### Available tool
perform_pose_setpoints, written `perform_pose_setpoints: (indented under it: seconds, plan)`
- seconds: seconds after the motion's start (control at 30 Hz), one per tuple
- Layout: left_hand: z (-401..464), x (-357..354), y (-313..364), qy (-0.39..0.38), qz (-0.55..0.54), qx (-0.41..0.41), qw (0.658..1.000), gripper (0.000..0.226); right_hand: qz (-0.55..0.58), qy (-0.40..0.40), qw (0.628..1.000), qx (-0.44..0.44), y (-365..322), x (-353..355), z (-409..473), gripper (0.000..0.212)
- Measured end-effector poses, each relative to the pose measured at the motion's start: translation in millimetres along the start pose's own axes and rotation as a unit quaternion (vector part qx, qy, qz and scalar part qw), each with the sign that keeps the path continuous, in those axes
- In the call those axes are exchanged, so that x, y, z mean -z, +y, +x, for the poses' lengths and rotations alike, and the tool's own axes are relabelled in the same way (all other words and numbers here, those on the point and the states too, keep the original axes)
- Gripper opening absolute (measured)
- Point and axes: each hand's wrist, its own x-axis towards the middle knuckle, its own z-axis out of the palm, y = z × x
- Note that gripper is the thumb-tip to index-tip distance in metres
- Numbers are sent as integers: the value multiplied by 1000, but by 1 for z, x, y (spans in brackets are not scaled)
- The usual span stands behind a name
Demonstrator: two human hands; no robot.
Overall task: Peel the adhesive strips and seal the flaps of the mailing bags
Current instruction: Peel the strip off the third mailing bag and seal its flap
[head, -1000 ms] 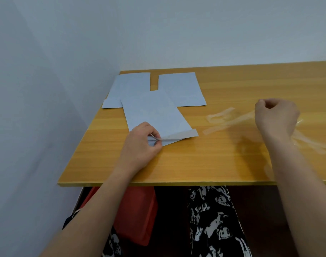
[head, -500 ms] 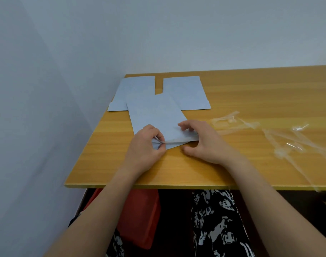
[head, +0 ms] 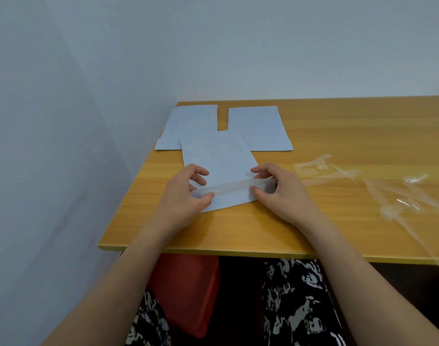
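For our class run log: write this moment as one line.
left hand: pinches strip end | right hand: pinches other end | adhesive strip: across nearest mailing bag

No readable text, labels, brands or numbers anywhere; faint marks on the nearest mailing bag (head: 218, 158) are too blurred to make out.

I see the table (head: 338, 136) as wood-grain laminate, smooth with a faint sheen. The three mailing bags (head: 218, 153) look like matt pale grey-blue plastic film or paper; I cannot tell which. The strip (head: 230, 187) looks thin, translucent and slightly glossy. The peeled strips (head: 393, 196) are clear, shiny, crinkled film.
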Motion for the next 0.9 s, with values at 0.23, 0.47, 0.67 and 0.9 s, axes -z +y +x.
perform_pose_setpoints:
  seconds: [0.23,0.47,0.67,0.9]
  plan:
    - [-4,-3,-11,61,-60,38,996,28,6,17,999,-47,3,-1,4,21]
    - [-2,-4,-13,74,-59,49,994,22,-16,53,998,-40,1,-3,4,14]
    - [-3,-5,-14,81,-45,50,994,21,-52,82,994,-49,5,-7,7,9]
    - [-2,-6,-14,85,-35,54,994,20,-71,96,991,-57,8,-10,10,12]
